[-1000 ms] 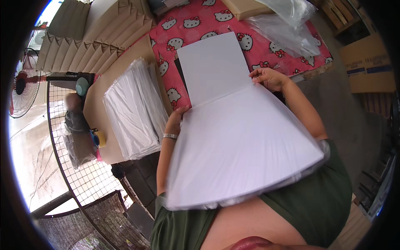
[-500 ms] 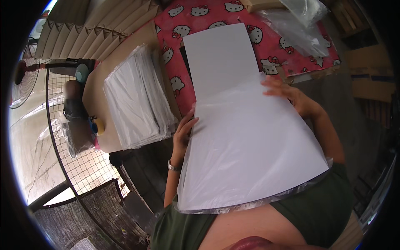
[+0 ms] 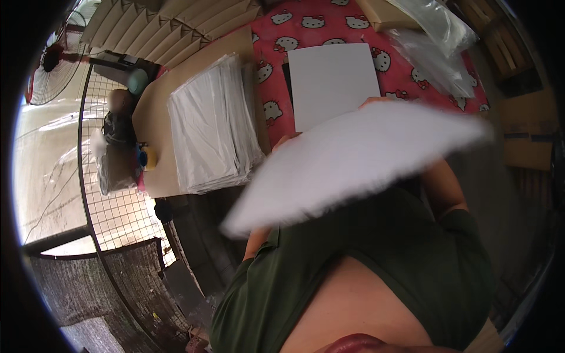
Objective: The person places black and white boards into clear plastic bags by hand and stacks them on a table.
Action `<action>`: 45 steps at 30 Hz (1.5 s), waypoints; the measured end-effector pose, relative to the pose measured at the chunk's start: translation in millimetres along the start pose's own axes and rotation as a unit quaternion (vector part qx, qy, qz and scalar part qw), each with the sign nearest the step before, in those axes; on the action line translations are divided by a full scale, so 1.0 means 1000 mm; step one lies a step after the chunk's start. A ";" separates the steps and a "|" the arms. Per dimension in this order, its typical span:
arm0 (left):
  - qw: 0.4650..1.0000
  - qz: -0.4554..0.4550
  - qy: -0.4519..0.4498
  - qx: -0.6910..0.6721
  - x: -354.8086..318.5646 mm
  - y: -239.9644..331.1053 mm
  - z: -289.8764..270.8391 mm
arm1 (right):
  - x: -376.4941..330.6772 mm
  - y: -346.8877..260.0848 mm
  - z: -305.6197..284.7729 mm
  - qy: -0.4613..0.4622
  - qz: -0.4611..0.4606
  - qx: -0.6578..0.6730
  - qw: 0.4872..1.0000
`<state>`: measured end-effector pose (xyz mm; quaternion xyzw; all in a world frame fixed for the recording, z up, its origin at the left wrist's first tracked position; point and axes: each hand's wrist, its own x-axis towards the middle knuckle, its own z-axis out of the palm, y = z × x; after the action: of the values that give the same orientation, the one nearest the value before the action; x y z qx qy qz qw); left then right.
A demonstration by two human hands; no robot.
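Note:
A large white sheet in a clear plastic sleeve (image 3: 353, 159), blurred by motion, is raised and tilted in front of me. My left hand (image 3: 286, 141) grips its far left part; only a few fingers show above the edge. At the far edge, my right hand (image 3: 375, 100) is closed on it too, mostly hidden behind the sheet. Beyond it, more white sheet (image 3: 333, 82) lies on the pink patterned table cover (image 3: 272, 59), with something dark under its left side. To the left rests a stack of white sheets in clear plastic (image 3: 212, 129).
Brown cardboard (image 3: 158, 176) lies under the stack. Folded brown cardboard pieces (image 3: 159, 29) stand at the far left. Loose clear plastic bags (image 3: 438, 65) lie at the far right. A roll of tape (image 3: 147, 157) and a fan (image 3: 53, 59) are on the left.
The sleeved sheet has lifted from my lap and swung up and away, its near edge rising. Both hands have moved with it and are now more hidden. The view has shifted slightly.

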<state>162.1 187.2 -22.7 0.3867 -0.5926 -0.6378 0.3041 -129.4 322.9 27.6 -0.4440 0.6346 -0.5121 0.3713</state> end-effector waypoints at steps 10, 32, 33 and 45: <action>0.927 0.009 0.363 -0.096 -0.002 0.098 -0.139 | 0.104 -0.103 0.141 -0.187 0.008 0.153 0.970; 0.787 0.116 0.579 0.180 -0.063 0.072 -0.312 | 0.083 -0.078 0.290 -0.419 0.152 0.032 0.895; 0.794 0.132 0.545 0.234 -0.060 0.098 -0.280 | 0.080 -0.078 0.281 -0.376 0.024 -0.092 0.922; 0.926 0.187 -0.146 -0.295 -0.034 0.205 -0.028 | 0.058 -0.172 0.148 -0.394 -0.092 0.270 0.874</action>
<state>188.4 178.1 185.2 0.0648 -0.4773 -0.7647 0.4280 19.6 207.0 165.2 -0.5477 0.2293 -0.4777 0.6475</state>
